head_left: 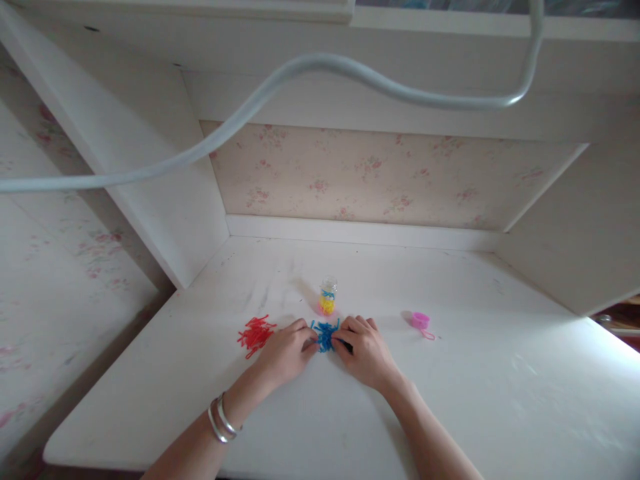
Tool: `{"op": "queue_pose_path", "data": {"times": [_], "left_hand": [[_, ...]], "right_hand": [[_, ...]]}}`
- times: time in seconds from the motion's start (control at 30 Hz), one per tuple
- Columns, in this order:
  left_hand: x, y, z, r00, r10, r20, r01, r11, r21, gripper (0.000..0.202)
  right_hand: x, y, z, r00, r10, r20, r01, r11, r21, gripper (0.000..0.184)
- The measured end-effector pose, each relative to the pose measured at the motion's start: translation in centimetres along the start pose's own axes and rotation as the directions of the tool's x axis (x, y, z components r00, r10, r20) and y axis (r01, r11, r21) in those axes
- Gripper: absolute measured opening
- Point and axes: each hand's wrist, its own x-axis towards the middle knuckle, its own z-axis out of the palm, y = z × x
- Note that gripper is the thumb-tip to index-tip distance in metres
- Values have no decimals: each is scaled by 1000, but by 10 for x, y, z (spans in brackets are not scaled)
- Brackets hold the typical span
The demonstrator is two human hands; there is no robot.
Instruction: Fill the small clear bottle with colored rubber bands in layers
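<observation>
A small pile of thin blue strands (326,336), perhaps rubber bands, lies on the white table between my hands. My left hand (290,350) is closed at the pile's left edge, thumb and fingertips pinched on the strands. From the right, my right hand (364,348) pinches the other side in the same way. Just behind the pile stands a small clear jar (328,293) holding pink, yellow and blue layers, its top uncovered. A heap of red strands (256,335) lies beside my left hand. Exactly which strands my fingertips grip is hidden.
To the right lies a pink lid (421,321) with a loop attached. The white table (320,427) runs back to a wallpapered panel (370,177), between side walls and under a shelf. A pale cable (320,63) crosses the upper view.
</observation>
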Motion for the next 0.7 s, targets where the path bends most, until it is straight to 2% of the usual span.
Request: {"op": "queue_pose_path", "data": {"times": [0.43, 0.7], "left_hand": [[2, 1, -3, 998, -10, -63, 5, 997, -81, 27], [3, 1, -2, 996, -7, -93, 2, 999, -48, 30]], "right_hand": [[0, 4, -1, 994, 58, -96, -49, 994, 100, 23], [1, 7, 1, 963, 119, -242, -67, 974, 215, 22]]}}
